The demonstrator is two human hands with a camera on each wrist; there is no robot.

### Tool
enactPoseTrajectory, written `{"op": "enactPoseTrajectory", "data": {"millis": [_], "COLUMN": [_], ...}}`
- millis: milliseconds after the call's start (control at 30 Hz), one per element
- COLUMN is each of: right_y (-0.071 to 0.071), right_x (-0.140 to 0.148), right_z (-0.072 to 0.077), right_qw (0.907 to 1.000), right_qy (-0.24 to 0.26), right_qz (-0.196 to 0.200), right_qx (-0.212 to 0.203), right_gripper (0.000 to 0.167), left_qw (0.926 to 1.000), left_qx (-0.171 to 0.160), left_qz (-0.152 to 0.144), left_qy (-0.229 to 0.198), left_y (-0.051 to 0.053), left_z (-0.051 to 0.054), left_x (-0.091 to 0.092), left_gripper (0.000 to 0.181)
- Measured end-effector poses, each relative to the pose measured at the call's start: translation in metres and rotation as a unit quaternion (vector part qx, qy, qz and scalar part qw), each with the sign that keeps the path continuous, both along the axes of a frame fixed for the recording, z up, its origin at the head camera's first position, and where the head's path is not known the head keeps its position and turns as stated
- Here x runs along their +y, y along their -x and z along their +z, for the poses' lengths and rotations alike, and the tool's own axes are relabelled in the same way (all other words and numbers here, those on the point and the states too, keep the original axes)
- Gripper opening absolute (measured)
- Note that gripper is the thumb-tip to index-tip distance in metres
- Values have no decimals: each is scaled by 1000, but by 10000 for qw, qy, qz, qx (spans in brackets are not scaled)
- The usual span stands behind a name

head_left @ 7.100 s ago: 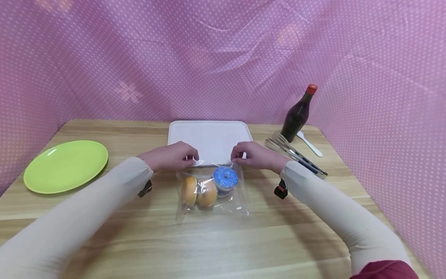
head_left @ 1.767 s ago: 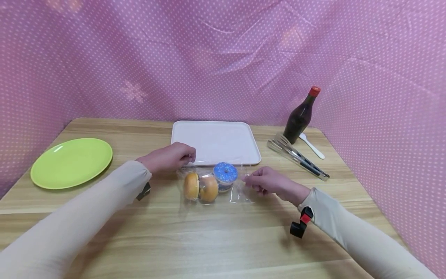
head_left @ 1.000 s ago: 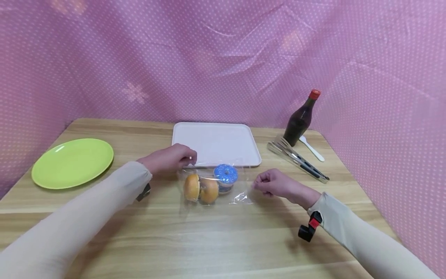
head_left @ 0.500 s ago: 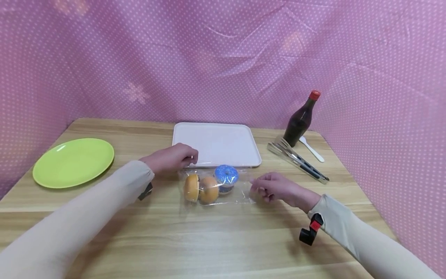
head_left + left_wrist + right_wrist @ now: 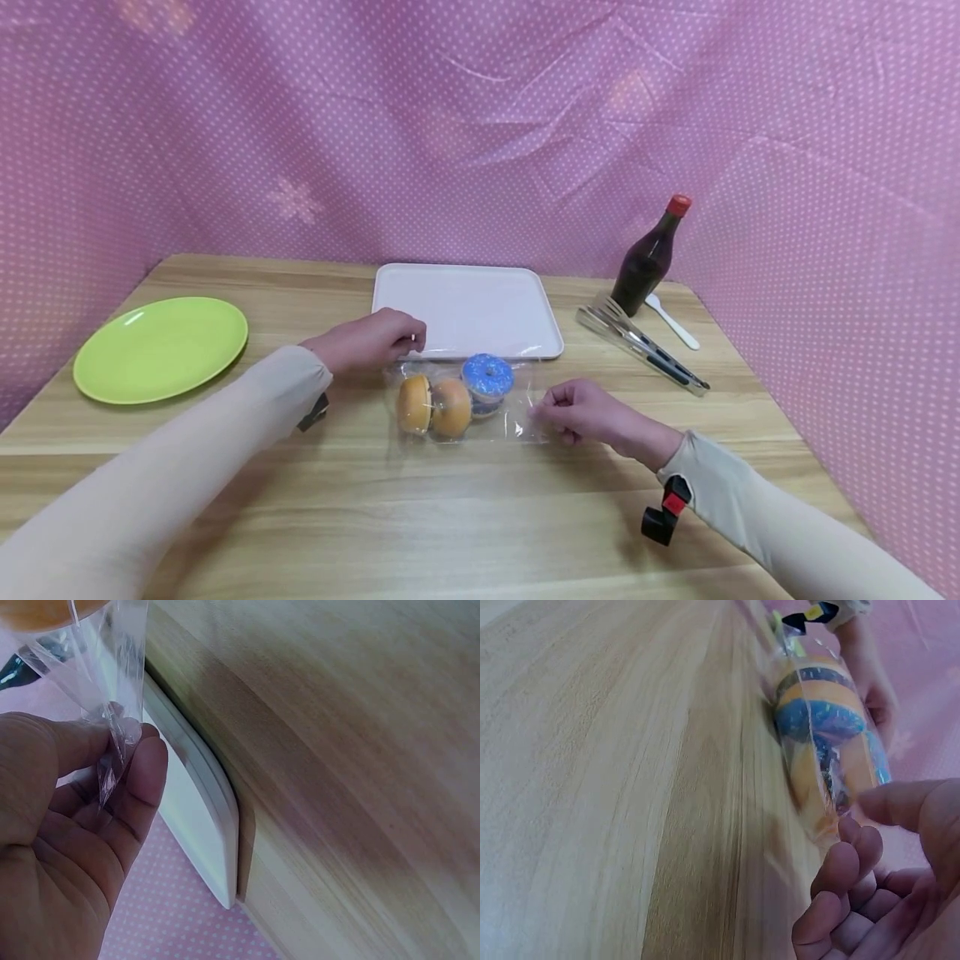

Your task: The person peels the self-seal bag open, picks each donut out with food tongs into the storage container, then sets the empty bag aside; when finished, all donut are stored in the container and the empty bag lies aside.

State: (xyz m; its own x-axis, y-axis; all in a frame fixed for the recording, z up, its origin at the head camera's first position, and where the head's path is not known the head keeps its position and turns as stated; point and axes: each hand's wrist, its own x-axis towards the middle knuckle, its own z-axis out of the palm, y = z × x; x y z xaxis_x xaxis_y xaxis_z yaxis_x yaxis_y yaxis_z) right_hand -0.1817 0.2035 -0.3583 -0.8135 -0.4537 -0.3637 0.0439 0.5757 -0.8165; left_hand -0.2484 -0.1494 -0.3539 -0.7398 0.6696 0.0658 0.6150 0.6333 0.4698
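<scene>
A clear plastic bag point(image 5: 517, 429) lies in front of the white tray in the head view. Inside it are two bun-like pieces point(image 5: 413, 404) with tan tops, side by side, and a blue sprinkled donut point(image 5: 487, 377) over a darker layer. My left hand point(image 5: 371, 340) pinches the bag's far left corner; the left wrist view shows the gathered plastic point(image 5: 112, 742) between thumb and fingers. At the bag's right side, my right hand point(image 5: 588, 412) pinches the edge between thumb and forefinger, its other fingers curled, as the right wrist view shows.
Behind the bag lies the white tray point(image 5: 465, 308). A green plate point(image 5: 161, 350) is at the left. To the right are metal tongs point(image 5: 645, 348), a dark red-capped bottle point(image 5: 647, 258) and a white plastic utensil point(image 5: 672, 322). Pink dotted cloth point(image 5: 450, 133) hangs around the table.
Since the oldest frame, my right hand has gone from the bag's far edge to its right side. In the last half second it shifted slightly left and nearer me. The left hand stays put.
</scene>
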Motion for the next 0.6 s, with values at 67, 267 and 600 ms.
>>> {"op": "enactPoseTrajectory", "data": {"millis": [67, 267, 600], "right_y": [0, 4, 9], "right_x": [0, 8, 25], "right_z": [0, -1, -4], "right_qw": [9999, 9986, 9945], "right_qy": [76, 224, 58], "right_qz": [94, 475, 1049], "right_qx": [56, 72, 52], "right_gripper": [21, 17, 17], "left_qw": [10000, 9999, 9999], "left_qx": [11, 72, 31], "left_qz": [0, -60, -85], "left_qy": [28, 63, 125], "left_y": [0, 0, 2], "left_z": [1, 1, 0], "left_x": [0, -1, -3], "left_gripper": [24, 22, 24]}}
